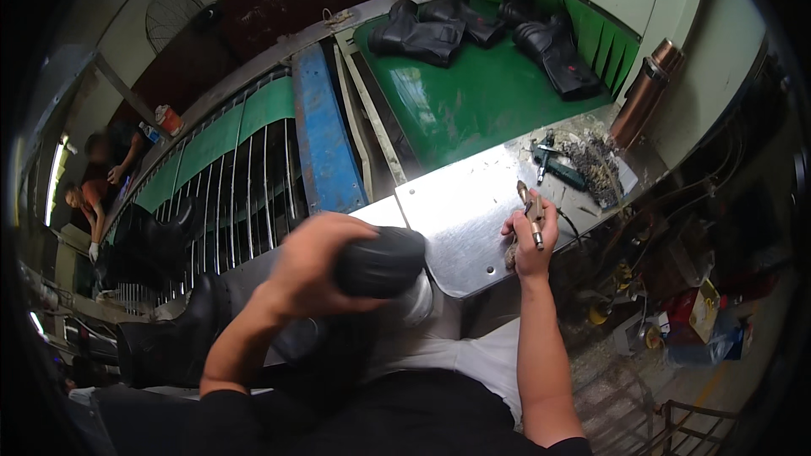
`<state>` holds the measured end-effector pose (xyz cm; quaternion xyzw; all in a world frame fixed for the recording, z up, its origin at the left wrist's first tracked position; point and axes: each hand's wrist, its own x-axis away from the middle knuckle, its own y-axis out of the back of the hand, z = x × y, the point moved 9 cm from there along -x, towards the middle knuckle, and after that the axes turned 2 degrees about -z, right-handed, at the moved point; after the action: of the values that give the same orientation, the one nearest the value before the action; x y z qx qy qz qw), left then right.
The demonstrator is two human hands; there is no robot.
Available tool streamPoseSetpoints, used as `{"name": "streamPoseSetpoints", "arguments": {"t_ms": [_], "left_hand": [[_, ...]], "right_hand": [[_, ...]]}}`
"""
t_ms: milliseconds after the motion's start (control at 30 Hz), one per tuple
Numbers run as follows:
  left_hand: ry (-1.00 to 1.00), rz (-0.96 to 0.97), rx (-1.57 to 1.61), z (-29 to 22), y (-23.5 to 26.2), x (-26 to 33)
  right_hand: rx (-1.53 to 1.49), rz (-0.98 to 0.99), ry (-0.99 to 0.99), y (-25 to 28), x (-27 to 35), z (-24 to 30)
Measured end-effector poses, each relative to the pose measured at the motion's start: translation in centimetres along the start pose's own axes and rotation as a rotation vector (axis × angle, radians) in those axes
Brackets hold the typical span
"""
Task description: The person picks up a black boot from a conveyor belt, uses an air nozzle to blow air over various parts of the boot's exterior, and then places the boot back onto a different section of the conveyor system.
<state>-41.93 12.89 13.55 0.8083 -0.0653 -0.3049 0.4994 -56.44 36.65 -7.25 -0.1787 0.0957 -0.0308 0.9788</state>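
Note:
My left hand, slightly blurred, is closed around a black boot, whose rounded end faces the metal worktop. The rest of the boot is lost against the dark clothing over my lap. Above the worktop's right part, my right hand grips a slim metal hand tool with a bare shiny end; its exact kind I cannot make out. Beyond that hand a dark green-handled tool lies beside a heap of grey-black trimmings.
The shiny metal worktop borders a green conveyor belt carrying several black boots. A copper-coloured flask stands at the right. Left is a rack of metal rollers with more boots near it. Other people work far left.

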Motion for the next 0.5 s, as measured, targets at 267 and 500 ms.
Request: {"name": "streamPoseSetpoints", "arguments": {"t_ms": [267,500], "left_hand": [[0.293,-0.567,0.584,11.5,4.9,4.7],[0.175,-0.595,0.671,12.4,5.3,0.0]], "right_hand": [[0.166,0.083,-0.045,-1.3,0.9,0.7],[0.111,0.482,0.007,-10.8,7.2,5.9]]}}
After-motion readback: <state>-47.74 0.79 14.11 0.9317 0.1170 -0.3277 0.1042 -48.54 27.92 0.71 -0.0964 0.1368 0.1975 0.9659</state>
